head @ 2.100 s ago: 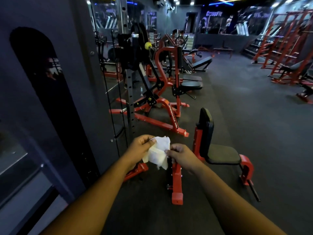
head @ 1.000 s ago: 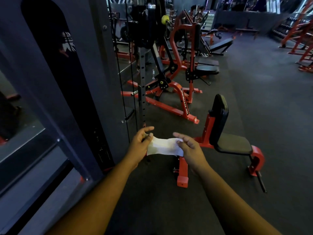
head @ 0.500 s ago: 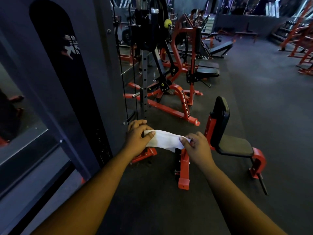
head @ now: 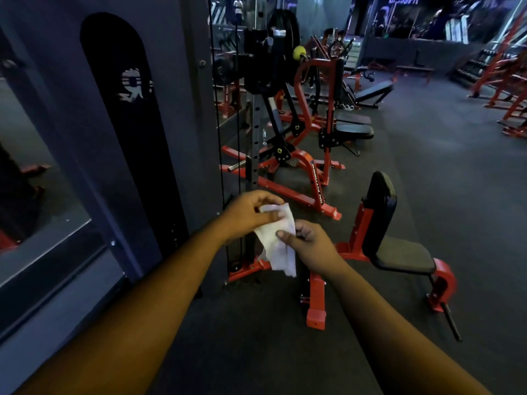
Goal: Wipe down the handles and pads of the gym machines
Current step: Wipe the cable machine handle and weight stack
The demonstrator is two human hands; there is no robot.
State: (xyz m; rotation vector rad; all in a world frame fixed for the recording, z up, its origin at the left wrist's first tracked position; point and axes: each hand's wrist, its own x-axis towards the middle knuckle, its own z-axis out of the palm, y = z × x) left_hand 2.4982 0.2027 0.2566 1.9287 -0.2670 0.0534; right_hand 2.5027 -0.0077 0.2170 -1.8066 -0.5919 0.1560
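A white wipe (head: 278,246) hangs in front of me, held by both hands at chest height. My left hand (head: 248,213) pinches its upper edge with thumb and fingers. My right hand (head: 309,246) pinches its right side, thumb on the cloth. Just right of the hands stands a low red seat with a black back pad (head: 380,215) and a black seat pad (head: 405,258). Beyond it is a red plate-loaded machine (head: 302,149) with black pads.
A dark pillar with a black arched panel (head: 128,132) and a mirror (head: 31,155) fill the left. Cables and a perforated upright (head: 255,143) run down beside the pillar. Open rubber floor (head: 456,172) lies to the right, with red racks (head: 507,81) at the far right.
The wipe was stretched flat between both hands; now it hangs down vertically, folded narrower, with the hands closer together. My view has tilted up slightly.
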